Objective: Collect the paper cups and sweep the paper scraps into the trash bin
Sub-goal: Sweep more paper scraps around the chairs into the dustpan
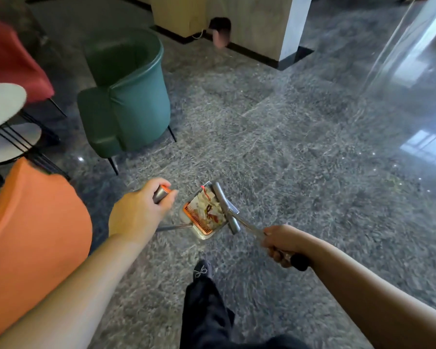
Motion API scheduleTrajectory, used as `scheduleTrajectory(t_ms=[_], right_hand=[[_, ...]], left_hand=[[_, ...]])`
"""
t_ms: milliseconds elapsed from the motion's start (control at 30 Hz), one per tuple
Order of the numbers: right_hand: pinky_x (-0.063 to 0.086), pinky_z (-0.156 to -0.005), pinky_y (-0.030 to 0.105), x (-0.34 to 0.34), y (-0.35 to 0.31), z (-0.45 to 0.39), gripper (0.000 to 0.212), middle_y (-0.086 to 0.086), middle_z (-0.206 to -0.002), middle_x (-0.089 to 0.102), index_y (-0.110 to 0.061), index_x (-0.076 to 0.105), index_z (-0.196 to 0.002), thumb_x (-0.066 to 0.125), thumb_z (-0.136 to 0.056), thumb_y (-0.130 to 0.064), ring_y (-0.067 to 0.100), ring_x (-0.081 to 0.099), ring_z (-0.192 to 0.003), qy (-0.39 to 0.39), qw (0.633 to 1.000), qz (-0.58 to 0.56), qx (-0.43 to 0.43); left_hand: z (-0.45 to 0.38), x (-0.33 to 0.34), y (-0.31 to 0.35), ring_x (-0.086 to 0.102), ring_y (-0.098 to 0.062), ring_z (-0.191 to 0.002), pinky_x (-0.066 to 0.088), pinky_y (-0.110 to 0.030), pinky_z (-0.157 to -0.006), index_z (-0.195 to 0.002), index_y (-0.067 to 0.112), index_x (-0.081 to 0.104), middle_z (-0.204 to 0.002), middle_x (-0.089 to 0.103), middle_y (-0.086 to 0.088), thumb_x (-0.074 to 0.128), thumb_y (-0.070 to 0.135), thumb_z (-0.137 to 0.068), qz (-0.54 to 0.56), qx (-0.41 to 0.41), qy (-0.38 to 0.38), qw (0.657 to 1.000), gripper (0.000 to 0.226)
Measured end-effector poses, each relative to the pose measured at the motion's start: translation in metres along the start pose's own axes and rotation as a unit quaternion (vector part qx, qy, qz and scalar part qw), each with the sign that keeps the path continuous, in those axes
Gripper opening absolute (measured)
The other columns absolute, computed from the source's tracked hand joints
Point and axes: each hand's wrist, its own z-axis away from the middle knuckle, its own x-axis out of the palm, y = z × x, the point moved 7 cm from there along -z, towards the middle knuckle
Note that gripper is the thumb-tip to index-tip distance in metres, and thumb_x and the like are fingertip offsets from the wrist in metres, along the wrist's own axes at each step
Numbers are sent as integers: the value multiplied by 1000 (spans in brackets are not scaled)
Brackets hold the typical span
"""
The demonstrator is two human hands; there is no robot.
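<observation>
My left hand (139, 210) fingers curl round the dustpan handle (161, 193); right hand (283, 244) fingers grip the broom handle (252, 226). Broom head (224, 207) lies against the dustpan (202, 215), scraps (208, 209) inside, on grey floor (287, 147). Green chair (129, 96) beyond.

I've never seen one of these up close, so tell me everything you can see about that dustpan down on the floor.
The dustpan is a shallow grey tray, metal by its look, with an orange comb-like strip along one edge. It sits low over the speckled grey floor, in front of the person's foot. White paper scraps with red marks fill it. A thin rod runs from it toward the left hand, which grips a grey, orange-tipped handle. The broom head, held by the right hand, lies across its open side.
</observation>
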Motion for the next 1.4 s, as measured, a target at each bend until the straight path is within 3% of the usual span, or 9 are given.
scheduleTrajectory(t_ms=[133,267,433,600,767,1100,1200,1300,1400], right_hand=[[32,-39,16,-40,-67,-69,6,6,-53,46,-12,53,-96,48,-93,-9,14,38,-40,7,999,-43,8],[31,-40,16,-77,-143,-126,16,5,-54,45,-10,55,-105,47,-92,-7,12,39,-37,23,996,-87,23],[30,-38,15,-134,-225,-184,17,5,-52,44,-10,56,-100,44,-90,-4,13,38,-36,35,993,-110,4],[32,-39,16,-214,-304,-272,11,7,-55,44,-12,50,-89,43,-89,-3,13,38,-37,26,995,-97,-10],[31,-41,15,-305,-382,-356,19,6,-53,44,-12,54,-104,43,-91,-5,12,39,-38,16,995,-100,6],[30,-38,14,-449,-548,-481,14,4,-52,42,-15,49,-86,43,-93,-5,11,38,-34,6,996,-85,4],[29,-38,13,-487,-594,-528,13,4,-50,40,-9,54,-100,42,-93,-5,11,36,-32,11,994,-108,8],[29,-38,11,-525,-640,-578,41,4,-49,40,2,44,-132,42,-92,-4,10,36,-31,32,992,-119,23],[28,-39,11,-555,-688,-622,44,2,-46,40,-1,41,-136,41,-93,-6,9,35,-30,33,989,-141,35]], left_hand=[[-111,35,-15,58,-27,-59,46,-33,-50,-98,40,56,-60,60,4,53,63,-82,9,5,-22,1000,27],[-218,53,-21,50,-20,-52,30,-24,-44,-98,41,53,-53,54,9,56,60,-83,10,24,-17,1000,25],[-332,74,-16,61,-29,-59,36,-27,-50,-99,40,51,-56,58,6,64,55,-81,16,48,11,999,26],[-471,120,-14,53,-25,-54,34,-26,-51,-96,39,56,-51,51,10,61,59,-81,12,36,6,999,26],[-594,164,1,47,-21,-51,34,-26,-47,-94,38,58,-50,52,9,58,60,-82,4,24,11,1000,25],[-821,216,24,55,-27,-54,36,-27,-47,-94,33,62,-55,59,4,65,51,-83,-2,15,30,999,21],[-897,239,19,56,-28,-52,34,-26,-46,-95,31,62,-54,59,3,64,51,-83,-2,34,36,999,23],[-977,264,10,58,-30,-54,41,-29,-46,-96,33,60,-57,61,2,65,51,-83,2,37,31,999,23],[-1056,285,1,60,-31,-57,48,-33,-49,-101,37,52,-59,63,1,63,56,-82,9,32,23,999,29]])
